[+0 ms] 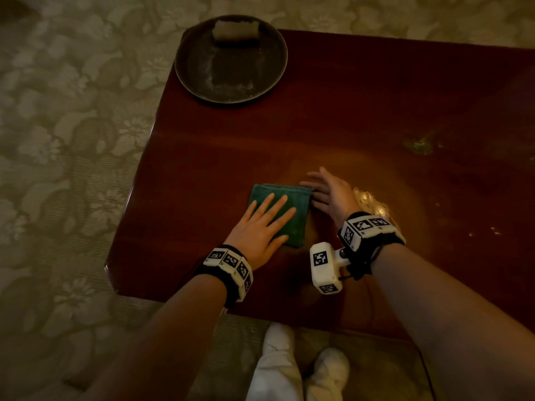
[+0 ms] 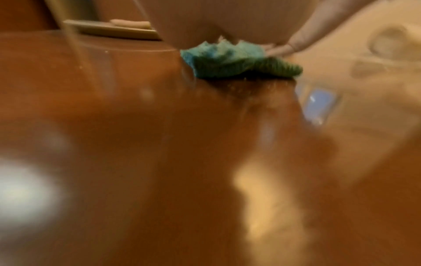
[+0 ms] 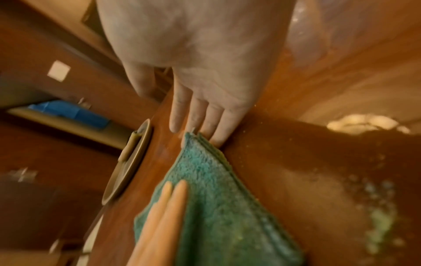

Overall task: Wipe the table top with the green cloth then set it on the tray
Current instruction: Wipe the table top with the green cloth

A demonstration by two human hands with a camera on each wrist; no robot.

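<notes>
Both hands flat on folded green cloth (image 1: 285,211), lengthwise toward tray (image 1: 185,70).

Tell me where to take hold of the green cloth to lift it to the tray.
Pinch the green cloth at its layered right edge, coming from the right, where the right hand already touches it. It lies folded flat on the table under the left hand, so the stacked edge probably offers the only grip.

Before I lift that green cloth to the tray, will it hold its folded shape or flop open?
Likely flops: the green cloth looks like soft terry, folded in loose layers with free edges by the right hand. Probably light. The left hand lies flat on it, so pinching all layers together should help.
</notes>
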